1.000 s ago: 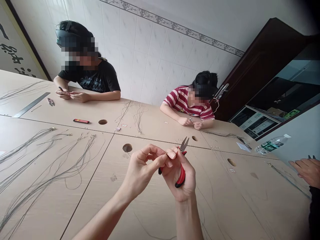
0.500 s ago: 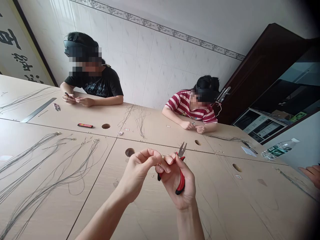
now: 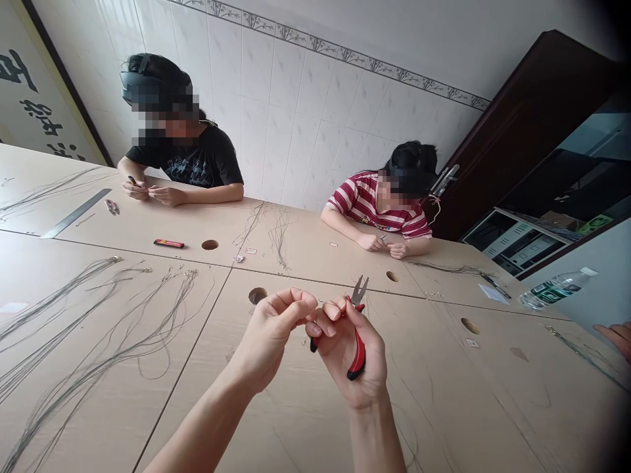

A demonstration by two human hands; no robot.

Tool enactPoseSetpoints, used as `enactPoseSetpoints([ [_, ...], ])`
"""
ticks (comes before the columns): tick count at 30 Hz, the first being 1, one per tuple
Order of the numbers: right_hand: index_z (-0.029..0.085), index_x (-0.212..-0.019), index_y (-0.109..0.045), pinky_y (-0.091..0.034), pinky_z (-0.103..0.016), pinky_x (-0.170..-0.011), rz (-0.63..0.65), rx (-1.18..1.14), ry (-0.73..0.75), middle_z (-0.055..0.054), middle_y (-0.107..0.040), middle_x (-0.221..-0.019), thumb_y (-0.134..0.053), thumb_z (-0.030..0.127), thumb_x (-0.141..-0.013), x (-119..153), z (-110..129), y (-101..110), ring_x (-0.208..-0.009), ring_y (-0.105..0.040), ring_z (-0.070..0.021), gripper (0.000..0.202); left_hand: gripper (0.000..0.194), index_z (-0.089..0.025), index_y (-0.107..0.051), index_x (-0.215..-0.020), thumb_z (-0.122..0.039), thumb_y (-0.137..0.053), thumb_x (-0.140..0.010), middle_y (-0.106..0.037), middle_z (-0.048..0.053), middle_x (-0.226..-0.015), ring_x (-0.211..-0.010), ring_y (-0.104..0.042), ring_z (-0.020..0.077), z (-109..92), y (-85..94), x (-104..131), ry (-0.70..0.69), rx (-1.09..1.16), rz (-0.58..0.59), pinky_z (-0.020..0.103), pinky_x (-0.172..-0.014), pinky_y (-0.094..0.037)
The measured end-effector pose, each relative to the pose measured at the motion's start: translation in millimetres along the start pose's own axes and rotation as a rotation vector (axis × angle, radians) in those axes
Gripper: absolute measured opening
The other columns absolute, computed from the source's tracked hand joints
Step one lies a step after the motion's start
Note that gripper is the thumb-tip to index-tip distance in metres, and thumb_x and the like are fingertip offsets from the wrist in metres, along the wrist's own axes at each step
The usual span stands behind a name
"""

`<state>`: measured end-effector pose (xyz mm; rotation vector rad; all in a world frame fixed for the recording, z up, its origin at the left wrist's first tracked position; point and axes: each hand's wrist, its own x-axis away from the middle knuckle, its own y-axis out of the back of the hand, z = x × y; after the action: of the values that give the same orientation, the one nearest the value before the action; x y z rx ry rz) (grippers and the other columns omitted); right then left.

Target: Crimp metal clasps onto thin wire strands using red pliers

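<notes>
Red and black pliers (image 3: 358,351) rest in my right hand (image 3: 352,355), whose fingers are wrapped round them; the metal jaws point up and away, slightly parted. My left hand (image 3: 276,332) is closed in a pinch just left of the right fingertips. Whatever lies between its thumb and forefinger is too small to make out. Both hands are above the wooden table (image 3: 276,420), near the middle of the view. A tiny metal piece (image 3: 303,342) lies on the table beyond the hands.
Bundles of thin dark cords (image 3: 123,348) lie at the left. A red and black cutter (image 3: 169,244), a steel ruler (image 3: 77,213) and a water bottle (image 3: 557,289) are farther off. Two people sit across the table; another person's hand (image 3: 616,338) shows at the right edge.
The view has shifted slightly. My left fingertips sit a little farther from my right ones, and the pliers stay in my right hand.
</notes>
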<state>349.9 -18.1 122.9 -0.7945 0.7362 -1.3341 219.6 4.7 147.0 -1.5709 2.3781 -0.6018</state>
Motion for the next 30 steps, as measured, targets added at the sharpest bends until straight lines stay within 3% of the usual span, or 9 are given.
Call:
enactPoseSetpoints([
  [15, 0.019, -0.076, -0.065, -0.047, -0.026, -0.07, 0.022, -0.025, 0.002, 0.001, -0.05, -0.073, -0.059, 0.025, -0.09, 1, 0, -2, -0.067, -0.044, -0.0105, 0.016, 0.021, -0.016, -0.057, -0.072, -0.027, -0.065, -0.088, -0.065, 0.002, -0.066, -0.067, -0.055, 0.0129, 2, 2.3, -1, -0.063, -0.043, 0.037, 0.026, -0.071, -0.046],
  [20, 0.018, -0.086, -0.068, -0.047, -0.027, -0.069, -0.086, 0.044, 0.02, 0.001, -0.05, -0.074, -0.059, 0.024, -0.088, 1, -2, 0, -0.065, -0.042, -0.0102, 0.011, 0.017, -0.018, -0.059, -0.085, -0.032, -0.062, -0.093, -0.061, 0.001, -0.075, -0.067, -0.058, 0.0133, 8, 2.6, -1, -0.275, -0.179, -0.013, 0.026, -0.063, -0.051],
  [24, 0.018, -0.074, -0.063, -0.043, -0.027, -0.064, -0.091, 0.166, 0.026, 0.002, -0.045, -0.067, -0.06, 0.024, -0.088, 3, -3, -2, -0.066, -0.046, -0.0121, 0.015, 0.013, -0.02, -0.06, -0.083, -0.026, -0.058, -0.095, -0.056, -0.001, -0.083, -0.069, -0.053, 0.0097, 12, 5.1, -2, -0.467, -0.352, -0.071, 0.02, -0.059, -0.049],
  [30, 0.019, -0.072, -0.06, -0.038, -0.028, -0.065, -0.084, 0.292, 0.068, 0.002, -0.046, -0.066, -0.063, 0.026, -0.086, 9, -3, -8, -0.066, -0.047, -0.0126, 0.016, 0.012, -0.021, -0.061, -0.085, -0.02, -0.056, -0.096, -0.056, -0.001, -0.085, -0.076, -0.052, 0.0096, 13, 6.0, -3, -0.558, -0.44, -0.093, 0.019, -0.064, -0.046],
])
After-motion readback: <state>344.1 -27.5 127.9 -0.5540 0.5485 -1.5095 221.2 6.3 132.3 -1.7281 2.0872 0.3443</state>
